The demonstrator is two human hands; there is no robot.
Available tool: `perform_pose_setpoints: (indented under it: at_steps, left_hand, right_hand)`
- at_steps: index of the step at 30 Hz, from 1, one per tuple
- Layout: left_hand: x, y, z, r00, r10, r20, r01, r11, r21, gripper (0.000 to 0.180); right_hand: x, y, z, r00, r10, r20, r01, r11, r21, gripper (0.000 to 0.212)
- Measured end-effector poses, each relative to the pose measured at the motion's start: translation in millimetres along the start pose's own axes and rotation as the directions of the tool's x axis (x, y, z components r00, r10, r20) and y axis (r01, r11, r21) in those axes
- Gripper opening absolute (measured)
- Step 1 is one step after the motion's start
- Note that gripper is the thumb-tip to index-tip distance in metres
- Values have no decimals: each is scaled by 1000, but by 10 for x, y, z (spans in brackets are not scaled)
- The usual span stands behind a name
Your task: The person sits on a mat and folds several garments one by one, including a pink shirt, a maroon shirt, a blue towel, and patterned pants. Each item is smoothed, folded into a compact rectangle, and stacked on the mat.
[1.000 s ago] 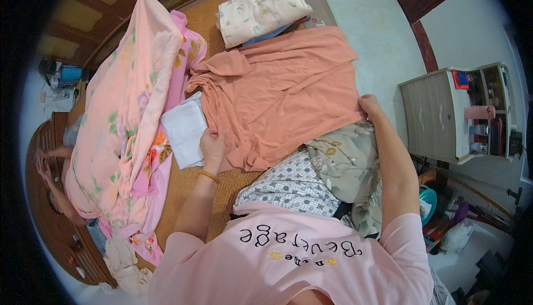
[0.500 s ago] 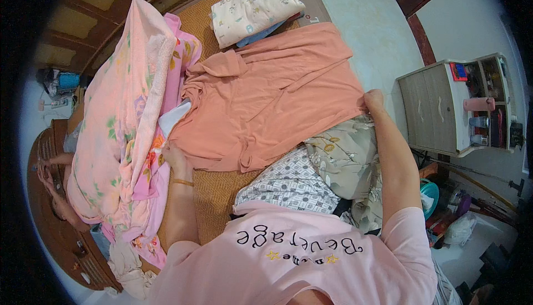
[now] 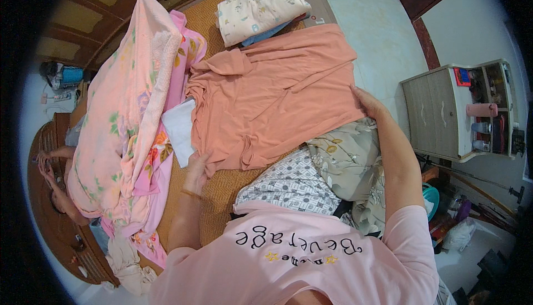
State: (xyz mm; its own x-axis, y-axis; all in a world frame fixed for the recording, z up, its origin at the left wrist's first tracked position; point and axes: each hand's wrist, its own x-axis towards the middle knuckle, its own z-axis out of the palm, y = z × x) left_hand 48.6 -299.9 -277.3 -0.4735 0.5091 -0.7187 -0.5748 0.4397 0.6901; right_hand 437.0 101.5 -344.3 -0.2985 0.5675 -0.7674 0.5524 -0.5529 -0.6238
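A peach-coloured shirt (image 3: pixel 288 88) lies spread and wrinkled on the woven mat of the bed, its cloth bunched at the left end. My left hand (image 3: pixel 196 171) is closed on the shirt's near left corner. At the right edge, my right hand (image 3: pixel 371 104) rests against the hem with its fingers stretched out; their tips are partly hidden. A white cloth (image 3: pixel 179 133) shows beside the shirt's left end. Under and near its lower edge lie a grey patterned cloth (image 3: pixel 291 185) and a grey-green floral cloth (image 3: pixel 344 155).
A folded stack with a cream printed cloth (image 3: pixel 264 10) on top sits beyond the shirt. A pink floral blanket (image 3: pixel 116 121) is heaped on the left. Another person's hands (image 3: pixel 47 166) show past it. A pale cabinet (image 3: pixel 433 110) stands at the right.
My left hand has moved right, carrying the shirt's left edge inward and uncovering more of the white cloth. My right hand has loosened from a fist, and the hem has shifted slightly left.
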Motion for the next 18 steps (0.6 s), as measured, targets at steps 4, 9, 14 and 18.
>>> perform_pose_setpoints:
  at_steps: [4, 9, 14, 18]
  left_hand:
    - [-66, 274, -54, 980, 134, 144, -121, 988, -97, 35]
    - [-61, 442, -181, 953, 295, 72, -291, 955, -59, 44]
    - [-40, 519, -166, 937, 339, 82, -337, 941, -41, 44]
    - [-45, 591, -75, 908, 402, 119, -382, 910, -159, 37]
  right_hand:
    - [102, 27, 9, 1000, 23, 18, -23, 1000, -5, 54]
    - [240, 138, -57, 991, 0, -133, -6, 999, -44, 57]
    - [232, 218, -201, 989, 65, -130, -39, 981, 191, 55]
    - [147, 180, -181, 983, 163, -84, -152, 980, 126, 79]
